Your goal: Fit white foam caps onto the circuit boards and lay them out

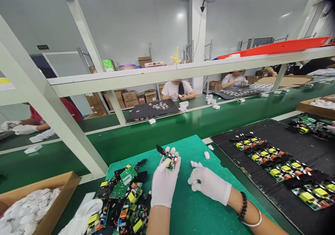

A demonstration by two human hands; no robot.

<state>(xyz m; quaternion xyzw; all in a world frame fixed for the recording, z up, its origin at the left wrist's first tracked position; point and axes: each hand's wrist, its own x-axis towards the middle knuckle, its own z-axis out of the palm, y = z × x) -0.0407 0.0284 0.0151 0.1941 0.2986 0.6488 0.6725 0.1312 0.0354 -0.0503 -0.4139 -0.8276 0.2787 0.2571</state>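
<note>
My left hand [164,184], in a white glove, is closed around a small circuit board [171,160] with yellow and orange parts. A black flap sticks out from the board's upper left side. To the right, my gloved right hand [209,184] hovers low over the green mat [183,210], its fingers curled in and the thumb close to them. Whether something small is in those fingers is hidden by the white glove. Small white pieces [206,155] lie on the mat just beyond it. A heap of circuit boards [125,196] lies left of my left hand.
Rows of circuit boards [285,170] lie on a black sheet [235,147] at right. A cardboard box [70,186] of white pieces stands at left, near a white glove [83,215]. A shelf beam [157,79] crosses ahead. Beyond the green conveyor [162,130], co-workers sit handling parts.
</note>
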